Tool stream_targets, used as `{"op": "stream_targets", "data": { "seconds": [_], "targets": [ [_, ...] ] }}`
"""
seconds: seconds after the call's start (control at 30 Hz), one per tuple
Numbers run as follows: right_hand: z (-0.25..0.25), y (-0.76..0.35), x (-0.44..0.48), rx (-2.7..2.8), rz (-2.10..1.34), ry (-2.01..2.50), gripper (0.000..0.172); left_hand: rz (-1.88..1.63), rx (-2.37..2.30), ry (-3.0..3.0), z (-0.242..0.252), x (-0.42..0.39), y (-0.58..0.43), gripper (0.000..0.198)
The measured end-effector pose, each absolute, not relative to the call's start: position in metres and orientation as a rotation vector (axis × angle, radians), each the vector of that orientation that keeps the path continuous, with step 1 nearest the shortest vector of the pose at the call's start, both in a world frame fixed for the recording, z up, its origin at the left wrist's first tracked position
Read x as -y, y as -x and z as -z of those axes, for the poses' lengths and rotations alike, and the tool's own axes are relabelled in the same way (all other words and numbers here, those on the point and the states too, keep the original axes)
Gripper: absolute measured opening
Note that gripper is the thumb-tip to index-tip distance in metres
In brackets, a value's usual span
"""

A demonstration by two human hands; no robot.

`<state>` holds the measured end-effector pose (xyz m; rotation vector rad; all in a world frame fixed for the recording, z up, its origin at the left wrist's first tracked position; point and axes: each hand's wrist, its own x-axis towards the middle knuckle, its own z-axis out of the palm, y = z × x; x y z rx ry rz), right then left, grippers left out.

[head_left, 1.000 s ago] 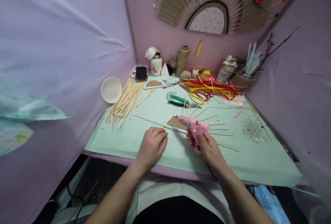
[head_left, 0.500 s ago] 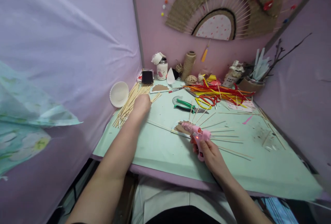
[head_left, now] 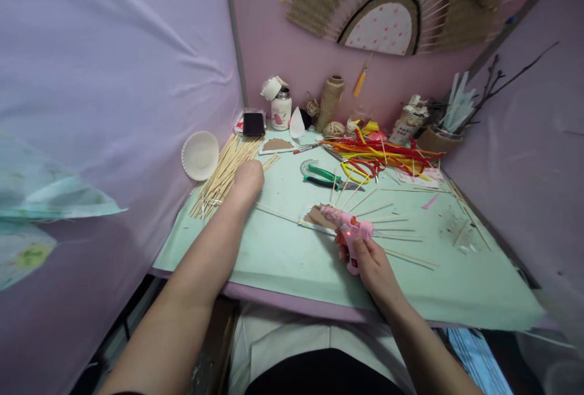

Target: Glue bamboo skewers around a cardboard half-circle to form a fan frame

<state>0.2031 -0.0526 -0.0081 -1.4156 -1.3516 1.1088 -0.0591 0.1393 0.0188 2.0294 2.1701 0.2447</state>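
My right hand [head_left: 375,261] is wrapped round the handle of a pink hot glue gun [head_left: 351,230], whose red light is lit. The gun's nozzle points left, over a half-round cardboard piece [head_left: 314,217] with a pale edge. Thin wooden sticks [head_left: 392,220] fan out from that piece to the back and right, and one stick [head_left: 278,213] reaches left. At the back left, my left hand [head_left: 249,177] is at the right side of a heap of wooden sticks [head_left: 223,173]. Its fingers are hidden behind the back of the hand.
Green-handled pliers [head_left: 323,177] lie beyond the cardboard piece, near yellow-handled scissors [head_left: 354,171] and a pile of red and yellow pipe cleaners [head_left: 387,154]. A white paper bowl [head_left: 201,156] stands left of the heap. Twine [head_left: 331,103] and a white bottle [head_left: 281,109] line the back wall.
The view has tilted down slightly, so the table sits higher in the picture. My left hand stays by the stick heap. The glue gun remains over the cardboard piece.
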Motion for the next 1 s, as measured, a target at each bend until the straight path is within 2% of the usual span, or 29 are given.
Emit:
{"op": "stream_targets", "data": {
  "seconds": [0.27,0.47,0.63,0.83,1.0],
  "targets": [
    [-0.006,-0.23,0.062,1.198,-0.966,1.417,0.059,-0.155,-2.233,-2.035,-0.015,-0.141,0.055,0.034],
    [-0.013,-0.239,0.066,1.187,-0.905,1.421,0.053,-0.132,-2.245,-2.063,-0.015,-0.14,0.056,0.032],
    [-0.011,-0.234,0.062,1.212,-0.905,1.433,0.057,-0.145,-2.26,-2.08,-0.018,-0.138,0.054,0.031],
    [-0.013,-0.228,0.057,1.242,-0.946,1.463,0.058,-0.505,-2.284,-1.972,-0.029,-0.129,0.049,0.03],
    [-0.018,-0.212,0.051,1.31,-1.083,1.531,0.061,-0.898,-1.873,-1.887,-0.029,-0.117,0.04,0.02]
  ]
}}
